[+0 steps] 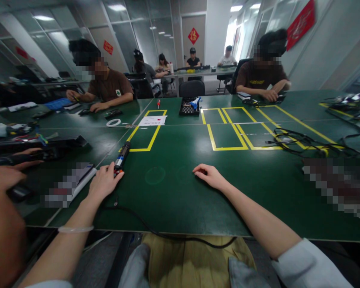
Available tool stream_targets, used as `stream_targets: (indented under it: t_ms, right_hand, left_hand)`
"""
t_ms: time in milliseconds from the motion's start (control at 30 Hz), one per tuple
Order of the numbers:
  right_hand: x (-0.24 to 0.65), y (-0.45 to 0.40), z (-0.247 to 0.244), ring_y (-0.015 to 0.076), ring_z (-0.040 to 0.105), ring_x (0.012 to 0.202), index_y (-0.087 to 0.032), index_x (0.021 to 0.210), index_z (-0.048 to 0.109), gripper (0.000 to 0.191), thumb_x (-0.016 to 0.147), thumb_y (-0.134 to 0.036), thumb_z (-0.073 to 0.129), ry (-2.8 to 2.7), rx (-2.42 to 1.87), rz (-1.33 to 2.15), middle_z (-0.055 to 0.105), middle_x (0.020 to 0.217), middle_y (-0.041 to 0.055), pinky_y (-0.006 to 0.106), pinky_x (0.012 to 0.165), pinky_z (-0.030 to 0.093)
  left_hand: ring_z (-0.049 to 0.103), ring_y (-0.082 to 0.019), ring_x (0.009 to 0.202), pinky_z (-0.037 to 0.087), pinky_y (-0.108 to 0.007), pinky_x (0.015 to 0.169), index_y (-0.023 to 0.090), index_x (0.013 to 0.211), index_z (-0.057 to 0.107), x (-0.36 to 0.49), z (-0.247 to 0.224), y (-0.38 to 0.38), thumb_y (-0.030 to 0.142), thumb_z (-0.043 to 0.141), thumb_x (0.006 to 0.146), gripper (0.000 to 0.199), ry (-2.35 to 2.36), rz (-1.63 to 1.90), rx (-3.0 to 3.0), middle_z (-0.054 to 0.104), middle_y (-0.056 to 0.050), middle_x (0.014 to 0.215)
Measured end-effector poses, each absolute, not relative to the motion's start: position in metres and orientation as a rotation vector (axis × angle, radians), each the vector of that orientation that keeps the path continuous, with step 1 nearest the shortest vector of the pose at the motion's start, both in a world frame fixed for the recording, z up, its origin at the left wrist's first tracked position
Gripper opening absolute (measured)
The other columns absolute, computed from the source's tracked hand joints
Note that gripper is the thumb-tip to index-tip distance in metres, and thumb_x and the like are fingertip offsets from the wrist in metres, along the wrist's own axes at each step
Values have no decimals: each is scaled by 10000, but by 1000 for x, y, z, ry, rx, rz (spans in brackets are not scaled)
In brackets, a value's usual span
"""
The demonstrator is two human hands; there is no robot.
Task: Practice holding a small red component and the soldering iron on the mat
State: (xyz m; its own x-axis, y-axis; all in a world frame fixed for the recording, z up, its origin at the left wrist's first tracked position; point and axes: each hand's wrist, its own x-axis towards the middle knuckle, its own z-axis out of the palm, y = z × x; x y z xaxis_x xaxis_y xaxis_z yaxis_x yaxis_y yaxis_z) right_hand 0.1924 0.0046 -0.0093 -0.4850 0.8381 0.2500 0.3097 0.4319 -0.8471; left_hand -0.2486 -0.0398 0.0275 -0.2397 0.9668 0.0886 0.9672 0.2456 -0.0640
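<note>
My left hand (103, 182) is closed around the near end of a black cylindrical tool (124, 154) with a silver and blue band and some orange near my fingers. The tool lies slanted on the green table, its far end pointing away from me. What my palm covers is hidden. To the right, my right hand (208, 176) rests on the tabletop with its fingers curled together and nothing visible in them. A black cable (144, 222) runs along the near table edge below both hands, and a small metal ring end (116, 203) lies near my left wrist.
Yellow tape rectangles (228, 149) mark the green table (174, 208). A black tray (189, 108) holding a blue-and-white item stands at the back. Tangled black cables (297, 140) lie right. Another person's arm (3, 216) reaches in at left; two people sit opposite.
</note>
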Motion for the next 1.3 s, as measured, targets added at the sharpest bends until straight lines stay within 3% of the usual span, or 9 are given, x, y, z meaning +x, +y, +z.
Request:
stream_targets:
  t_ms: [200,367,500,767,933,1100,1300]
  right_hand:
    - [192,5,-10,138,581,703,-169,942,674,180,855,-263,548,-2017,-972,986,663,798,21,255,675,446]
    - [192,5,-10,139,588,709,-166,937,678,183,851,-266,551,-2000,-969,1012,666,801,25,258,677,449]
    - [190,7,-11,144,612,719,-154,934,666,191,841,-286,564,-1890,-941,1165,676,806,38,273,696,474]
    - [185,7,-15,134,613,697,-151,961,631,213,831,-312,582,-1794,-879,1290,667,809,41,286,704,499]
    - [185,7,-14,126,613,686,-175,1081,555,307,825,-338,605,-1759,-800,1341,662,831,25,277,689,506]
    - [184,10,-17,142,630,745,-171,1009,552,271,858,-393,585,-1711,-748,1388,677,864,52,296,722,517]
    - [183,14,-21,132,622,711,-172,981,559,275,847,-408,606,-1691,-769,1387,663,839,41,285,696,522]
  left_hand:
    - [491,-368,1133,407,-450,896,118,1350,389,-236,32,-49,498,337,864,619,-2274,-116,-1771,482,-226,1277]
    - [525,-337,1037,397,-431,879,134,1112,538,-222,37,-54,414,344,868,418,-2186,-59,-1724,545,-188,1147]
    - [546,-324,1003,390,-434,884,139,1029,572,-205,49,-45,403,302,890,402,-2201,-107,-1714,598,-161,1066]
    - [618,-180,893,448,-297,800,225,1119,599,-85,48,-22,442,391,894,375,-2135,-799,-2712,671,-39,991]
    - [569,-131,685,450,-265,682,169,1314,496,-14,28,0,390,510,845,519,-2037,-1194,-3319,604,2,723]
    - [507,-96,613,414,-238,621,105,1329,480,9,15,14,377,523,854,549,-2069,-1479,-3419,574,4,695]
    - [540,-103,599,436,-250,625,72,1276,506,4,8,13,412,443,902,510,-2150,-1722,-3315,577,-3,654]
